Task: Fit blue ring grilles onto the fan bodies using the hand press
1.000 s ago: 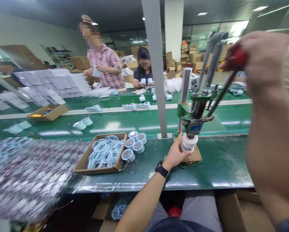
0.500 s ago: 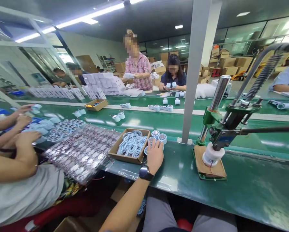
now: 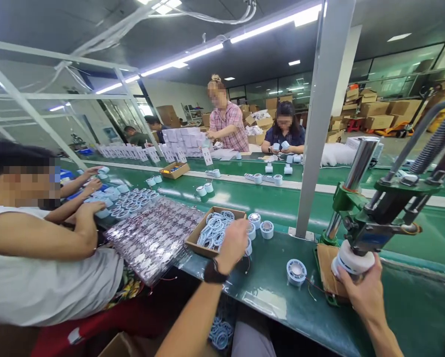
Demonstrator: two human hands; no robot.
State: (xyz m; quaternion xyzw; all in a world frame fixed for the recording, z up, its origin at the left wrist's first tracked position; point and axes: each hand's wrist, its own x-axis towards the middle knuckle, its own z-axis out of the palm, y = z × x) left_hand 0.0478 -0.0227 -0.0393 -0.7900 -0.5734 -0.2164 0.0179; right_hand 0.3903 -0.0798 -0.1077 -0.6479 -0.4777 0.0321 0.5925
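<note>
The green table (image 3: 419, 302) carries the press (image 3: 386, 210), which stands by its far edge. To the left, a cardboard box (image 3: 199, 246) sits nearer the table's near edge. The right hand (image 3: 367, 288) is at the press, its fingers wrapped round a white round piece (image 3: 356, 259) under the tool. The left hand (image 3: 234, 244) is over the box's right edge, fingers curled and narrow; whether they hold anything I cannot tell. Cups (image 3: 267, 229) stand just beside the box; a loose cup (image 3: 296, 271) lies between box and press. Inside the box are blue rings (image 3: 215, 227). The step in hand looks like steadying the piece; freeing it would call for a level pull, taking a ring for untangling.
</note>
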